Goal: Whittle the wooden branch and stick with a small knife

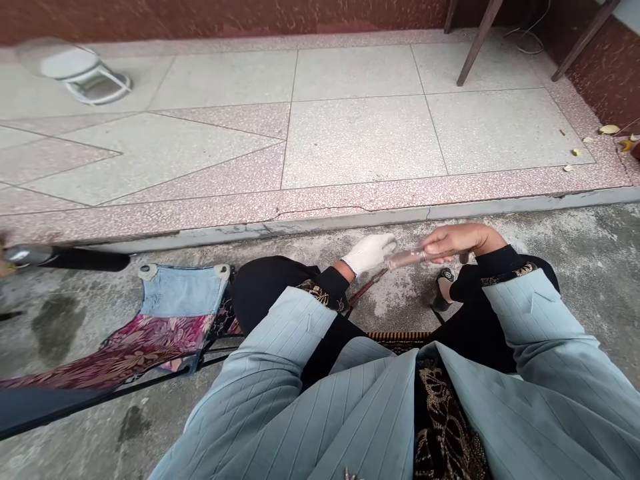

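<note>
My left hand (369, 253) wears a white glove and is closed around one end of a thin, blurred stick-like object (406, 258). My bare right hand (457, 241) grips the same object at its other end. A reddish-brown thin piece (367, 287) runs down and left from under the gloved hand; what it belongs to I cannot tell. Both hands are held out over the grey concrete ground (400, 293), between my knees in black trousers. My sleeves are light blue with thin stripes.
A folding seat of denim and floral cloth (165, 320) stands at my left. A dark handle (75, 259) enters from the left edge. A tiled step (350, 133) lies ahead, with a white object (83, 70) far left and wooden legs (477, 40) far right. A sandal (443, 287) shows under my right wrist.
</note>
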The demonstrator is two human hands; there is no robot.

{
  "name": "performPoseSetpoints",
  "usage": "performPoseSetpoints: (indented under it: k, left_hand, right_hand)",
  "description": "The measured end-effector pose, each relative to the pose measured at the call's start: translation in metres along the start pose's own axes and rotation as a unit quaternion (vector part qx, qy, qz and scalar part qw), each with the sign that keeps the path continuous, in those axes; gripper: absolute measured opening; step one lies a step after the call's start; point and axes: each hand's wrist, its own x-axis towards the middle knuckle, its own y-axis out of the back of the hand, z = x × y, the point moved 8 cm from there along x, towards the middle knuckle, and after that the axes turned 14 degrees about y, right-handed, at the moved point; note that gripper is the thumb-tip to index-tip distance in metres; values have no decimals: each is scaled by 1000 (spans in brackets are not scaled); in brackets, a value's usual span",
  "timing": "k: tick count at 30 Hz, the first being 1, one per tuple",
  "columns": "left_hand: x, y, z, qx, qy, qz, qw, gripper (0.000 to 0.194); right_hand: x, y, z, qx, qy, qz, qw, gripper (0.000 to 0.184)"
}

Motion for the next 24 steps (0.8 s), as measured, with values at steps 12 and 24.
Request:
performPoseSetpoints:
  k: [12,24]
  left_hand:
    - [-4,14,4,-89,-7,-1,996,28]
    - [-7,-17,17,-149,-58,-82,984,26]
  right_hand:
    - [13,38,55,-249,-295,137,912,49]
    - [-17,69,-1,116,73,395,909,54]
